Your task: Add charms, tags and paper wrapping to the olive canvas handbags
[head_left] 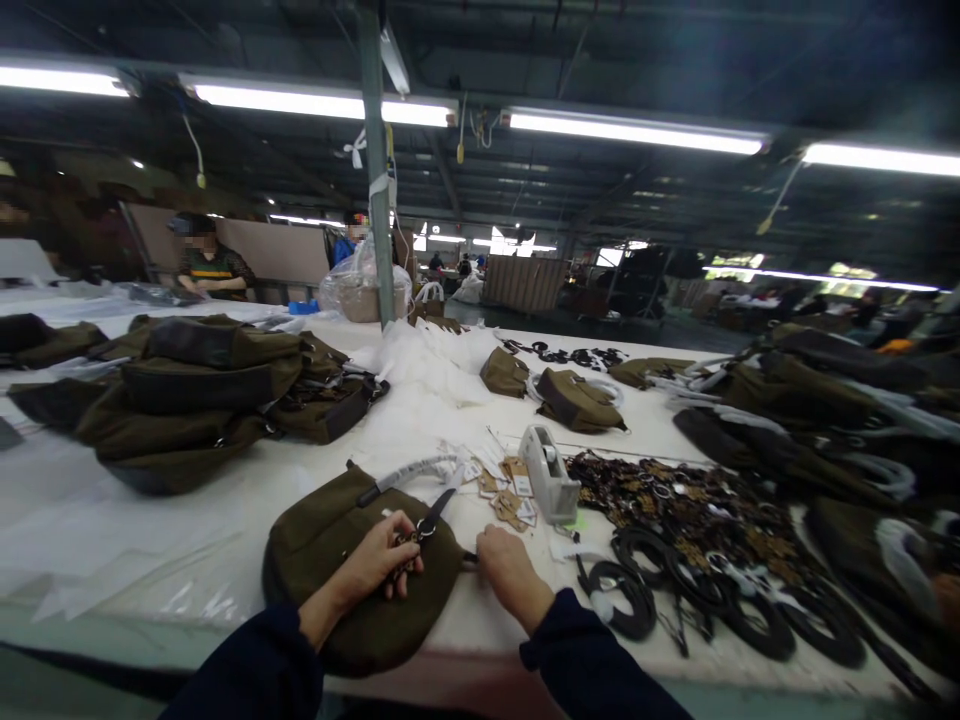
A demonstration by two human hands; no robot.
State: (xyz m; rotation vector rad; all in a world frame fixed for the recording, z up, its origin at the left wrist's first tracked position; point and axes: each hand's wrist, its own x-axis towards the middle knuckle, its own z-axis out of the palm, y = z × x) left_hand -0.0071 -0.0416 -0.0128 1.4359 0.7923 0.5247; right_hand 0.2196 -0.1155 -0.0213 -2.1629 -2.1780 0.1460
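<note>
- My left arm reaches in from the lower left, its dark sleeve [262,660] ending short of the bare wrist [318,612].
- I have the left hand [394,555] angled up and rightward, fingers curled in a grip.
- My right arm comes from the lower right, bent inward.
- My right hand [511,568] is bunched, back upward, near the left.

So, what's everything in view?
Near bag: one, olive, front centre
Other bags: many, olive, across table
Tape dispenser: one, grey, centre right
Hang tags: several, tan, beside dispenser
Coiled straps: several, black, front right
Charms: many, brown, behind coils
Sheeting: uncountable, white, left
Table: one, white, underneath
Pillar: one, grey, behind sheeting
Tube lights: several, white, overhead
People: several, mixed clothing, background
Left grip: one, bare, holding patterned charm
Right grip: one, bare, bag's right edge
Sleeves: two, navy, forearms
</note>
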